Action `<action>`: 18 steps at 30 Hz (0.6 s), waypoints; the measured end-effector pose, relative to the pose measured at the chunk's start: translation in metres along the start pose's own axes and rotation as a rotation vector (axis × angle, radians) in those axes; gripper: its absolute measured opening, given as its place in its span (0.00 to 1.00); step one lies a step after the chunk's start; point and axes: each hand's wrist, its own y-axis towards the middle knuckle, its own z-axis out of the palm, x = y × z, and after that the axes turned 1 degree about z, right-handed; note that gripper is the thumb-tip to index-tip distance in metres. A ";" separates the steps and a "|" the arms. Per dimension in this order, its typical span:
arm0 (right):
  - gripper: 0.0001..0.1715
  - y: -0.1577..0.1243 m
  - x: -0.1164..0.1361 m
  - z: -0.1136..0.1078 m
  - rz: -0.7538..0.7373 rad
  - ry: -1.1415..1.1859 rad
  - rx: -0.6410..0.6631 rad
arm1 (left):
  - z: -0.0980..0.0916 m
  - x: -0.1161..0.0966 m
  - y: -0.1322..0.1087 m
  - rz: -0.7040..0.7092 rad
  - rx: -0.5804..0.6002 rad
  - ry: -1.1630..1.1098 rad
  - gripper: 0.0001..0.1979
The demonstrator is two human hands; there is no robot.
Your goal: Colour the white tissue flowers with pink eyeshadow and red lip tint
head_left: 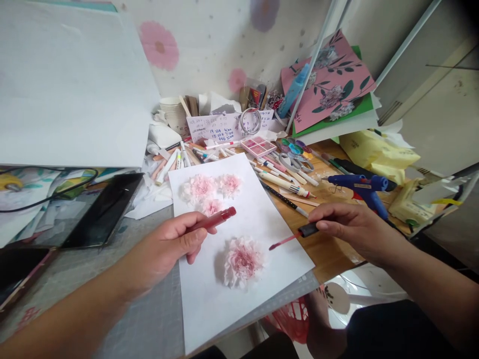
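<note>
My left hand (pixel 172 244) is closed around a red lip gloss tube (pixel 220 217), its open neck pointing right above the paper. Pinched in my right hand (pixel 348 229) is the dark cap (pixel 308 229) with its applicator wand (pixel 285 242), whose reddish tip hangs over the paper's right part. A large pink and white ruffled flower (pixel 244 262) lies on the white paper (pixel 277 219), left of the wand tip. Further up the sheet sit smaller pink flowers (pixel 229 185), one of them partly behind the tube.
Pens and markers (pixel 279 180) crowd the desk behind the paper, near a pink palette (pixel 258 147). A blue glue gun (pixel 359 184) lies at the right. Phones (pixel 103 212) rest on the left. A pink floral picture (pixel 329 82) leans at the back right.
</note>
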 end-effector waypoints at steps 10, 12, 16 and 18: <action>0.18 -0.003 0.002 0.002 -0.017 -0.016 -0.088 | 0.002 -0.001 -0.001 -0.015 -0.010 0.024 0.19; 0.19 -0.004 0.005 0.008 -0.018 -0.026 -0.054 | 0.002 -0.001 -0.001 -0.018 -0.012 0.029 0.20; 0.21 -0.004 0.007 0.020 0.029 -0.034 -0.040 | 0.002 -0.001 0.000 -0.024 -0.038 0.023 0.21; 0.20 -0.003 0.006 0.022 0.047 -0.019 -0.106 | 0.001 0.000 0.000 -0.022 -0.032 0.026 0.20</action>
